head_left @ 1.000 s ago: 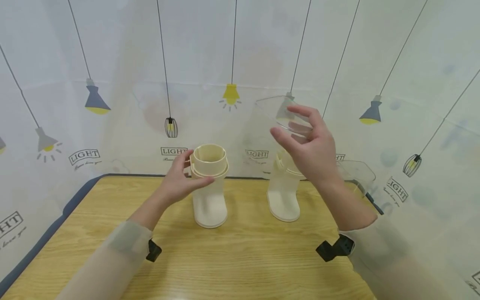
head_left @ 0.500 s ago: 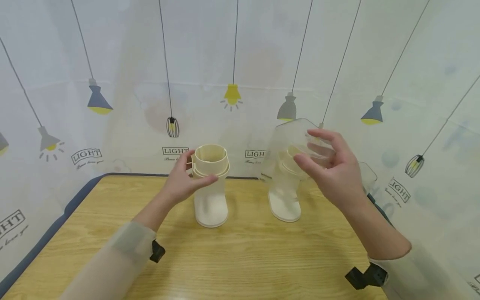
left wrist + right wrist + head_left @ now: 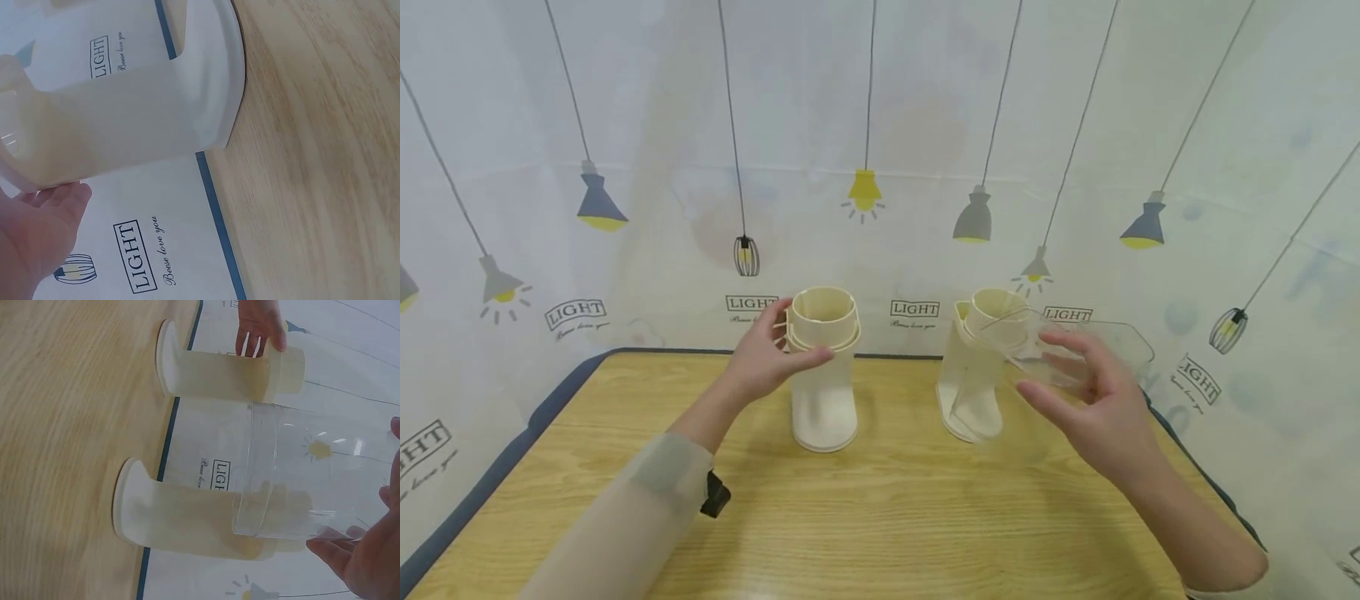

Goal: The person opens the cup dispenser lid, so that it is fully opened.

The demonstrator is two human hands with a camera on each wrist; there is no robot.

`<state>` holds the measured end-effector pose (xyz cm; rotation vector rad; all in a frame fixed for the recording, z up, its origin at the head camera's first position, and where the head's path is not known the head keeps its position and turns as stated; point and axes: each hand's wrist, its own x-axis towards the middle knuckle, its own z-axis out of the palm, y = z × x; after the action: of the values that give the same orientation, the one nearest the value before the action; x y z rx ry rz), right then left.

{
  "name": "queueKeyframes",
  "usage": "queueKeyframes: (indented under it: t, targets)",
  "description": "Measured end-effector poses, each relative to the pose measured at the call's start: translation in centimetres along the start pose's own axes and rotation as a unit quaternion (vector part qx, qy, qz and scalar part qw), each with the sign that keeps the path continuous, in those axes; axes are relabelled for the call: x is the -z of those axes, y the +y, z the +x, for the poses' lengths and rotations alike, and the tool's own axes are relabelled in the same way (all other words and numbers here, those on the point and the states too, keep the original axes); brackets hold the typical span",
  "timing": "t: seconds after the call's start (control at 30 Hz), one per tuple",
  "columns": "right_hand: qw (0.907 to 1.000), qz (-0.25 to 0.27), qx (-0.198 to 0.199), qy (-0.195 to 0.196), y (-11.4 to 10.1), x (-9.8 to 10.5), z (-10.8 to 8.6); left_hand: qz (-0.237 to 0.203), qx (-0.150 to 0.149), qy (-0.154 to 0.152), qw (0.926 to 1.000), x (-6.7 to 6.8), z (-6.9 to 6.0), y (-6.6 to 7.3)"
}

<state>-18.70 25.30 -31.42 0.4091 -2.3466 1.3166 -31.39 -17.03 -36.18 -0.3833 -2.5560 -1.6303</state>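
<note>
Two cream plastic stands, each with a round collar on top and a rounded foot, stand upright on the table. My left hand (image 3: 758, 360) grips the left stand (image 3: 823, 396) just below its collar, thumb in front and fingers at the far side. In the left wrist view, its fingers touch the edge of that stand (image 3: 125, 128). My right hand (image 3: 1101, 408) holds a clear plastic container (image 3: 300, 465) between thumb and fingers. That container is tilted in front of the right stand (image 3: 958, 362). Whether the two touch, I cannot tell.
Another clear container (image 3: 1123, 333) shows faintly at the back right, behind my right hand. The wooden table (image 3: 850, 517) ends in a dark blue edge (image 3: 895, 357), against a pale sheet (image 3: 655, 217) printed with lamps.
My right hand has moved down and to the right with the clear container, which now overlaps the right stand in view. The left hand still grips the left stand.
</note>
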Motion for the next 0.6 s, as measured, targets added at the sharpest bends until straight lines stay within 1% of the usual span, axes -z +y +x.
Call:
queueKeyframes:
  t: [0.13, 0.27, 0.43, 0.6]
  targets:
    - [0.9991, -0.024, -0.033, -0.011, 1.7, 0.6, -0.7, 0.006, 0.003, -0.004, 1.0000, 0.1, 0.2, -0.1]
    - [0.9963, -0.052, -0.066, -0.019, 3.1, 1.3, -1.4, 0.009, 0.005, -0.006, 0.9999, 0.1, 0.4, -0.3]
    - [0.9940, -0.078, -0.076, -0.009, 4.9, 1.8, -1.9, -0.001, 0.003, -0.009, 1.0000, 0.2, 0.6, -0.4]
    - [0.9913, -0.104, -0.080, 0.004, 7.2, 2.7, -2.4, -0.005, -0.001, -0.012, 0.9999, 0.2, 0.8, -0.6]
